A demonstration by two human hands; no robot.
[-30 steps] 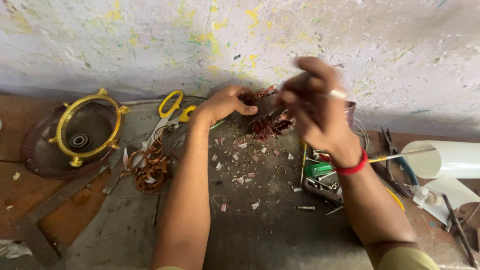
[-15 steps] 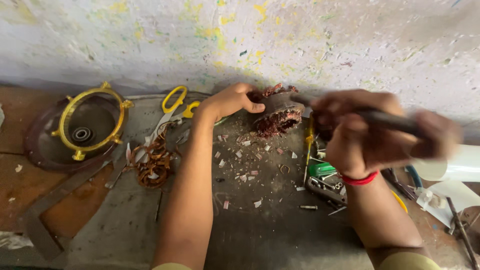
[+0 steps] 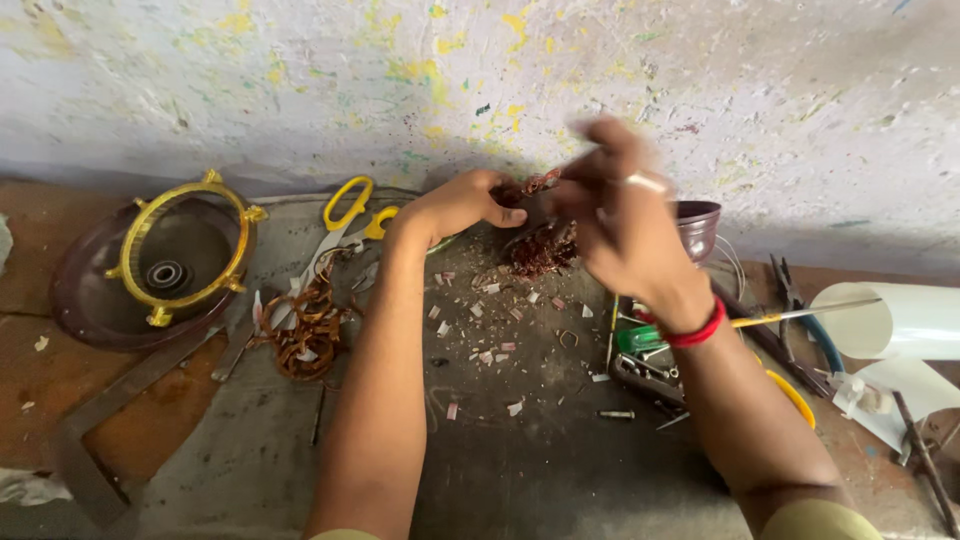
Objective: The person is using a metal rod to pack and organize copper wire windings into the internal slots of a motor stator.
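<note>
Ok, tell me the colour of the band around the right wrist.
Red; the thin wristband shows plainly in the head view.

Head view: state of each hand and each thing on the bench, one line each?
Left hand: pressed on the copper-wound core, holding it against the bench.
Right hand: raised over the core, blurred; grip unclear.
Copper-wound core: lying by the wall, windings frayed.
Scissors: lying flat, yellow handles toward the wall.
Loose copper wire: tangled heap.
Yellow ring housing: lying open side up.
White roll: on its side.
</note>
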